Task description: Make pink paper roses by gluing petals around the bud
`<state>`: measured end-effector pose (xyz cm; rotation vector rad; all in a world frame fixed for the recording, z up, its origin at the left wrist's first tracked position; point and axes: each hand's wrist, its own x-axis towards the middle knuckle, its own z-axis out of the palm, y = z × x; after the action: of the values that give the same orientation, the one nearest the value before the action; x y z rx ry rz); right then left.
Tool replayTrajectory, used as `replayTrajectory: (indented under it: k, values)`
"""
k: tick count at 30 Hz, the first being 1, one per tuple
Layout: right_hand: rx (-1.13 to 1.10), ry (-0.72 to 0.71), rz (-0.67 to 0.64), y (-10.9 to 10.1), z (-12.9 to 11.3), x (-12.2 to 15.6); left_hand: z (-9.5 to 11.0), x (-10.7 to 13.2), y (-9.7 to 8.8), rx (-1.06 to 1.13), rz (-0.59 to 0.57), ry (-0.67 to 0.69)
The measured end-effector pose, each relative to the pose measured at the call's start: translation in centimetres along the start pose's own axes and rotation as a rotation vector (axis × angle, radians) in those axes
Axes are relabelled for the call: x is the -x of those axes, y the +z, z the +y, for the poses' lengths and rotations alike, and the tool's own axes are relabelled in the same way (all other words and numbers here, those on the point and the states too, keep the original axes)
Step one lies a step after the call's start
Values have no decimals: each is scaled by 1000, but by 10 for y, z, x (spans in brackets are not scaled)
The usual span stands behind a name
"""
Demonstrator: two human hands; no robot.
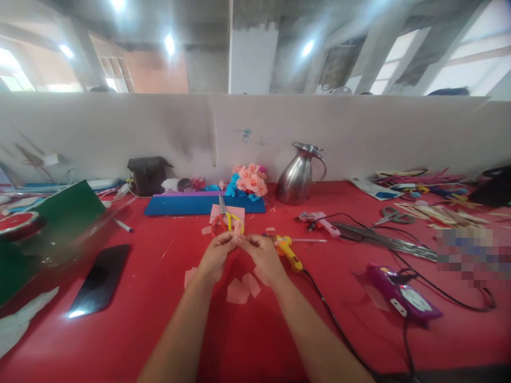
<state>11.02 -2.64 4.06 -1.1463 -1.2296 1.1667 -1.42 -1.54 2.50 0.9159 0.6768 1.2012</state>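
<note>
Between the fingertips of both hands is a small piece of pink paper (238, 227), held upright over the red table. My left hand (216, 255) pinches it from the left, and my right hand (261, 254) pinches it from the right. Just behind the fingers lie scissors (223, 207) with red and yellow handles, on a pink paper sheet (214, 211). Pink paper pieces (238, 292) are scattered below and beside the hands. A yellow glue gun (290, 254) rests by my right hand. Further back sits a bunch of pink paper flowers (251, 181) with blue ones.
A steel jug (297, 175) stands at the back. On the right are a pink glue gun (325, 223), grey-handled scissors (395, 215) and a purple power strip (403, 295) with cables. A black phone (99, 279) and green board (75, 207) lie left.
</note>
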Motion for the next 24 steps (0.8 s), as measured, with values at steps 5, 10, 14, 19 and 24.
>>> replayTrajectory:
  k: [5,10,14,19,24]
  values:
    - [-10,-69,-5,-3,-7,1,1,0,3,-82,29,49]
    - [-96,-140,42,-12,-11,-2,1,0,5,-352,10,150]
    - [-180,-121,-1,-14,-6,-5,-1,0,4,-445,-41,205]
    - [-201,-109,40,-12,-4,-5,-3,-1,3,-477,-30,205]
    - [-186,-115,16,-13,-6,-3,-1,-1,4,-453,-45,223]
